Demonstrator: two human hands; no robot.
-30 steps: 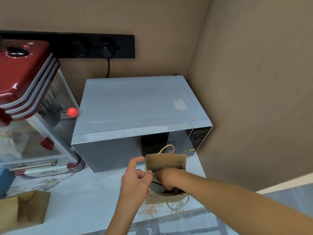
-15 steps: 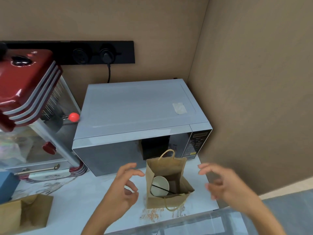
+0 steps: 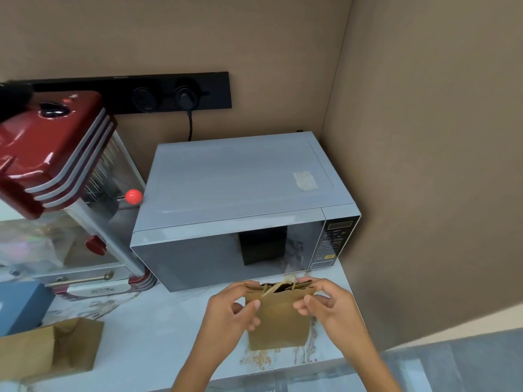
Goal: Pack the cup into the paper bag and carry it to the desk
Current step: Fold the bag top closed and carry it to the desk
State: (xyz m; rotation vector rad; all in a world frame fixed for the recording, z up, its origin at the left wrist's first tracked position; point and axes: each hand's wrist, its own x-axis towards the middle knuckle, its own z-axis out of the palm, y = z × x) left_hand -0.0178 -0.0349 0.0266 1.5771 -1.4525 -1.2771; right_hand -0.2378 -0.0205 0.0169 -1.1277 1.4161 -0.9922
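Observation:
A small brown paper bag (image 3: pixel 278 323) stands upright on the white marble counter (image 3: pixel 147 335), just in front of the microwave. Its mouth is pressed nearly closed, with the twine handles (image 3: pixel 280 285) sticking up at the top. My left hand (image 3: pixel 229 315) pinches the bag's upper left edge. My right hand (image 3: pixel 325 302) pinches the upper right edge. The cup is hidden inside the bag.
A grey microwave (image 3: pixel 240 199) stands right behind the bag against the brown wall. A red popcorn machine (image 3: pixel 51 171) is at the left. Another brown paper bag (image 3: pixel 51 349) and a blue box (image 3: pixel 19 304) lie at the counter's left. The counter's front edge is close below the bag.
Earlier my right hand was inside the open bag with the white cup, then both hands drew away. Now both hands grip the bag's top and its mouth is pressed closed.

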